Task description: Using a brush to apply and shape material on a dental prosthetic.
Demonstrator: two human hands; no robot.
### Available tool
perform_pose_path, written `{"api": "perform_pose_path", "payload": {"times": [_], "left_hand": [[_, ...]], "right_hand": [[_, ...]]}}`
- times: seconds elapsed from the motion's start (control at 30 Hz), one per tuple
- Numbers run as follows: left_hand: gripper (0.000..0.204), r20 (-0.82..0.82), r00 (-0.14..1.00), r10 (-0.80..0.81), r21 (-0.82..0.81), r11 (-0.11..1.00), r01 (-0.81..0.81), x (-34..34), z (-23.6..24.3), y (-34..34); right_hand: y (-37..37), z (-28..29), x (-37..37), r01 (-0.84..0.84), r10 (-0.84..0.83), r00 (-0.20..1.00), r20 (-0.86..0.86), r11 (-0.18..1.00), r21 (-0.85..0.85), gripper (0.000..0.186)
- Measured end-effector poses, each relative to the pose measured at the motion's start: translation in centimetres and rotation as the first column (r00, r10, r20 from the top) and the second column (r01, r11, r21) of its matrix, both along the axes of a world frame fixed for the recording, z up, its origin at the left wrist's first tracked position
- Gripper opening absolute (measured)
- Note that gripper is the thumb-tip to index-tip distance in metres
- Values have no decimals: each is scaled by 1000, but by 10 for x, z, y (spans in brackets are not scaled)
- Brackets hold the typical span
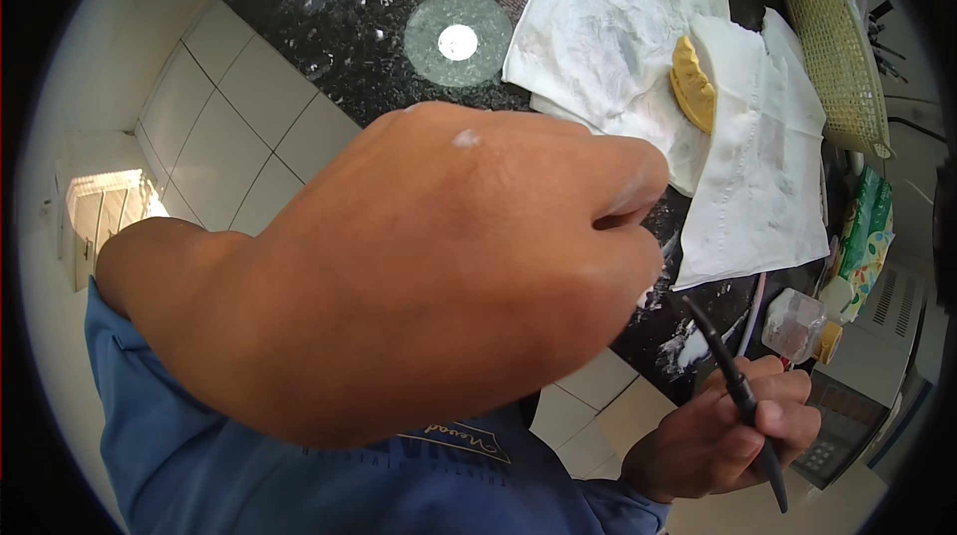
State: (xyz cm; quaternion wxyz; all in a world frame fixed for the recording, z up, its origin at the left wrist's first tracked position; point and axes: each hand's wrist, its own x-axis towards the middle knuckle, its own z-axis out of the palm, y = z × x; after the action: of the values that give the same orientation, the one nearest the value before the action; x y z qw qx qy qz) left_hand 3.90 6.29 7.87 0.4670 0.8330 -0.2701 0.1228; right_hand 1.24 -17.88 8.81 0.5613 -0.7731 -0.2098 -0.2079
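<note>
My left hand (419,266) fills the middle of the view, very close to the camera, back of the hand up and fingers curled under; whatever it may hold is hidden. It has flour specks on it. My right hand (723,430) is at the lower right, closed around a thin black stick-like tool (733,380) that points up toward the counter. A yellow folded dough crescent (691,84) lies on white paper towels (758,166) on the black speckled counter (349,46).
A round glass disc (458,37) rests on the floured counter at the top. Woven baskets (842,56) stand at the right, with a green packet (865,236) and a small clear container (795,324) below. White tiled floor (229,126) lies to the left.
</note>
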Motion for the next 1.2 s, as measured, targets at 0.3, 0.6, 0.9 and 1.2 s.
{"api": "perform_pose_path", "payload": {"times": [0.3, 0.6, 0.9, 1.2], "left_hand": [[16, 25, 996, 83, -202, 977, -76, -8, 4, 20], [20, 78, 961, 265, -323, 919, -227, -11, -16, 20], [20, 109, 955, 277, -303, 924, -233, -8, -17, 23], [21, 218, 920, 326, -277, 924, -262, -4, -27, 17]], "right_hand": [[14, 125, 78, -15, 32, 998, 56, 958, -287, 41], [177, 153, 269, -162, 207, 973, 105, 929, -333, 25], [266, 121, 327, -44, 156, 984, 88, 688, -724, 34], [121, 167, 188, 134, -7, 939, 343, 928, -348, 27]]}}
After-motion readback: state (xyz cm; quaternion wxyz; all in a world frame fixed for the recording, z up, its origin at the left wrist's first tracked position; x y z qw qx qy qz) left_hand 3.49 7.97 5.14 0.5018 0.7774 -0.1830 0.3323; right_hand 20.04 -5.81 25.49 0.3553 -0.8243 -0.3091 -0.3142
